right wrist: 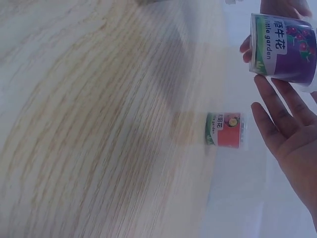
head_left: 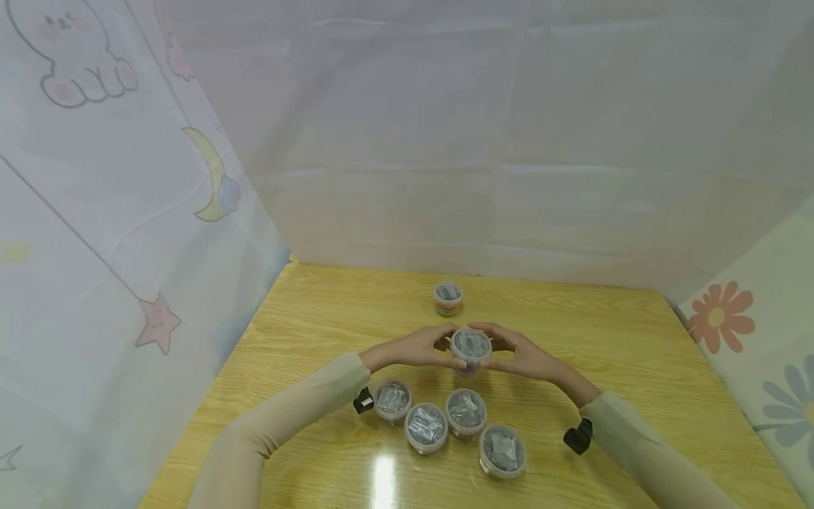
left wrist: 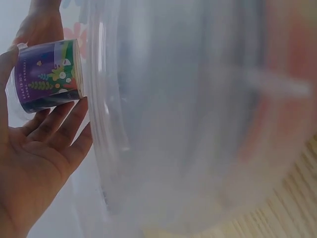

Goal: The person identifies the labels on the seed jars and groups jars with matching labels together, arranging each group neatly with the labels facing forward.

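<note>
Both hands hold one round plastic cup (head_left: 472,344) with a clear lid, up over the middle of the wooden table. My left hand (head_left: 421,346) grips it from the left side, thumb towards me. From the right, my right hand (head_left: 523,355) has its thumb and fingers about the other side. The wrist views show the cup's purple label (right wrist: 298,55) with plants and the words "little garden". In the left wrist view the cup (left wrist: 47,77) appears tipped sideways, with left fingers (left wrist: 62,121) along its side. Grey packets show through the lid.
A red-labelled cup (right wrist: 227,130) stands farther back on the table (head_left: 343,297). Nearer me are several similar lidded cups, one (head_left: 392,399) by the left wrist and another (head_left: 502,451) nearest the front. A blurred cup (left wrist: 188,99) fills much of the left wrist view.
</note>
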The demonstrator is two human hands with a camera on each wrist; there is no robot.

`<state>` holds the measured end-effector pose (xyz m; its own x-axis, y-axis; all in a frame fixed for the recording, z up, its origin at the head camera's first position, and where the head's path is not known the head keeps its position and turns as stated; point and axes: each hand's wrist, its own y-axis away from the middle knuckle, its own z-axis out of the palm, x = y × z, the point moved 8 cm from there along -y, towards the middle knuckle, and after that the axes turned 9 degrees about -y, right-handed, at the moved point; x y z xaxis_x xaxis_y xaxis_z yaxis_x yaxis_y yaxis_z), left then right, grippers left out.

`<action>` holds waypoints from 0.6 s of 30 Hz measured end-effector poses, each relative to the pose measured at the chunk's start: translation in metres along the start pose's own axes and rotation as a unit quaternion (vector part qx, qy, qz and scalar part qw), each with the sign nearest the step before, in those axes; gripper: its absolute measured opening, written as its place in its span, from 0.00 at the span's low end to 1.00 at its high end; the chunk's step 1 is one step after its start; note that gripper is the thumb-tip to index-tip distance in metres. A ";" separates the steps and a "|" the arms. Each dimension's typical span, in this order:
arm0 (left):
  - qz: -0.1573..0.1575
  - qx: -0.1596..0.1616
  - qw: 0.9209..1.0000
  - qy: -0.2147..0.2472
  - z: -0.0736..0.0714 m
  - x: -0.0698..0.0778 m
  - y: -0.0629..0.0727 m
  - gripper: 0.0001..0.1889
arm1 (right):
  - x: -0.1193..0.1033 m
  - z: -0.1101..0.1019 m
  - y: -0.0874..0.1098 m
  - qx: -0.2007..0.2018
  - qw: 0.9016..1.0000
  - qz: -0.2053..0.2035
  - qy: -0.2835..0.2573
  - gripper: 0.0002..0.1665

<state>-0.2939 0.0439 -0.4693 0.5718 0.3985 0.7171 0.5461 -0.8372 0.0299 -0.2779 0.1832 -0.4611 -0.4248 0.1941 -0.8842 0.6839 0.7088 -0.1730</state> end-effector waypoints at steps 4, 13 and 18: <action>-0.005 -0.002 1.000 0.002 0.002 -0.002 0.001 0.33 | 0.000 0.000 -0.001 0.006 1.000 -0.004 -0.002 0.39; -0.005 0.010 1.000 0.016 0.001 -0.002 0.003 0.34 | -0.002 0.000 -0.006 0.013 1.000 -0.010 -0.001 0.37; 0.005 0.032 0.999 0.028 0.000 -0.002 0.002 0.38 | -0.003 -0.001 -0.009 0.018 1.000 -0.007 -0.004 0.36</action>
<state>-0.2942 0.0410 -0.4708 0.5430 0.3673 0.7552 0.5791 -0.8150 -0.0200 -0.2835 0.1768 -0.4571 -0.4290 0.1785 -0.8855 0.6990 0.6865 -0.2003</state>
